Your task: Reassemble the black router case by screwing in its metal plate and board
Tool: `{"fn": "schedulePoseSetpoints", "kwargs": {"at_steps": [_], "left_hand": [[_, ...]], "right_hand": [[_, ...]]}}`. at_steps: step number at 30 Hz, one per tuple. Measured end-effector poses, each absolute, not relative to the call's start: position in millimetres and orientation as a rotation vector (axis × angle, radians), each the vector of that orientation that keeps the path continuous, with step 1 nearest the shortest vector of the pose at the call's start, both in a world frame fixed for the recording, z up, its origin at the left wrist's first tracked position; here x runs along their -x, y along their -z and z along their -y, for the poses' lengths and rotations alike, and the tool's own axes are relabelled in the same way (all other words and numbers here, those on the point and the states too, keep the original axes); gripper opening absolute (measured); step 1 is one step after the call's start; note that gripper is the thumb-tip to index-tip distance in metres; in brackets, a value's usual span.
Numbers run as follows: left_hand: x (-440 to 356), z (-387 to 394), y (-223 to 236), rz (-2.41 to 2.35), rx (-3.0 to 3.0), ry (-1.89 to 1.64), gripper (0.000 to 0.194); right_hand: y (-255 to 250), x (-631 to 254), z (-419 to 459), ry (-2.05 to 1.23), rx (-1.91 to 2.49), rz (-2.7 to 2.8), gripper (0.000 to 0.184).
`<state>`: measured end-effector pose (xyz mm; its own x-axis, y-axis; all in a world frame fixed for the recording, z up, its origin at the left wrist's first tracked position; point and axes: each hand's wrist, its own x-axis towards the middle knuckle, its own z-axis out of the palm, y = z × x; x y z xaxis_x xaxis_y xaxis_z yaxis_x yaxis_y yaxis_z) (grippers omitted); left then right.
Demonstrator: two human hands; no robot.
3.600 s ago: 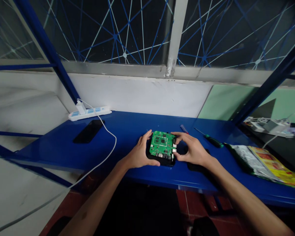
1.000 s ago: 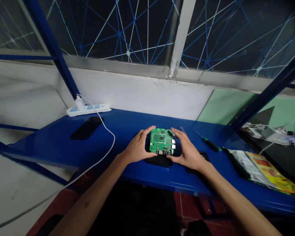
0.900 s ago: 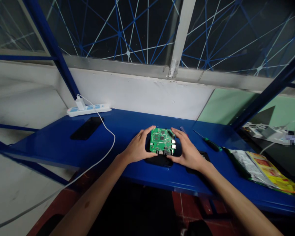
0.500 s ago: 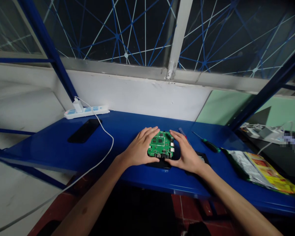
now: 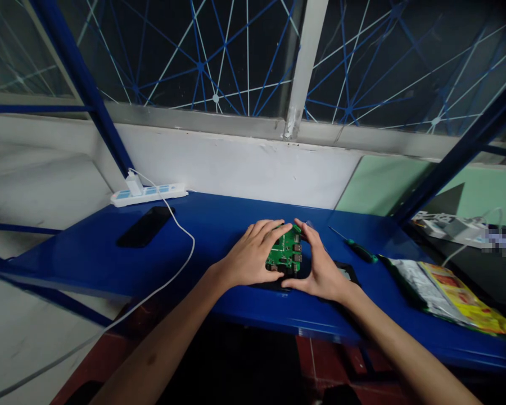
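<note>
A green circuit board (image 5: 285,254) with metal ports along its right side is held between my two hands, above the table's front part. My left hand (image 5: 249,253) wraps its left side, fingers across the far edge and thumb at the near edge; it hides much of the board's face. My right hand (image 5: 322,271) curves round the right side, fingertips at the far right corner and thumb at the near edge. Under the board lies a black flat piece (image 5: 266,286), mostly hidden. Beside my right wrist lies a black object (image 5: 349,272) with a lighter panel.
On the blue table (image 5: 219,216) lie a screwdriver (image 5: 361,251) and a silver-yellow bag (image 5: 447,292) to the right. A black phone (image 5: 145,226) and a white power strip (image 5: 152,194) are at the left. A white cable (image 5: 191,242) hangs over the front edge.
The board has shifted slightly right and turned or tilted. My left hand has moved right and covers more of it; my right hand remains at its right side.
</note>
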<state>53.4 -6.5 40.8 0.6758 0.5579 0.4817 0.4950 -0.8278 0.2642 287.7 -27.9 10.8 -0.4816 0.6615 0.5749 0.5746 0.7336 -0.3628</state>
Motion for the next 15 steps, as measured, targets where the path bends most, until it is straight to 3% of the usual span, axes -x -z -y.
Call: {"fn": "schedulePoseSetpoints", "kwargs": {"at_steps": [4, 8, 15], "left_hand": [[-54, 9, -35, -0.748, -2.567, -0.997, 0.116], [-61, 14, -30, -0.582, -2.322, -1.025, 0.123], [-65, 14, -26, -0.481, -2.06, -1.055, 0.118]], "right_hand": [[-8, -289, 28, -0.247, 0.944, 2.233, 0.138], [-7, -290, 27, -0.34, 0.96, 2.25, 0.135], [-10, -287, 29, -0.456, 0.972, 2.23, 0.126]]}}
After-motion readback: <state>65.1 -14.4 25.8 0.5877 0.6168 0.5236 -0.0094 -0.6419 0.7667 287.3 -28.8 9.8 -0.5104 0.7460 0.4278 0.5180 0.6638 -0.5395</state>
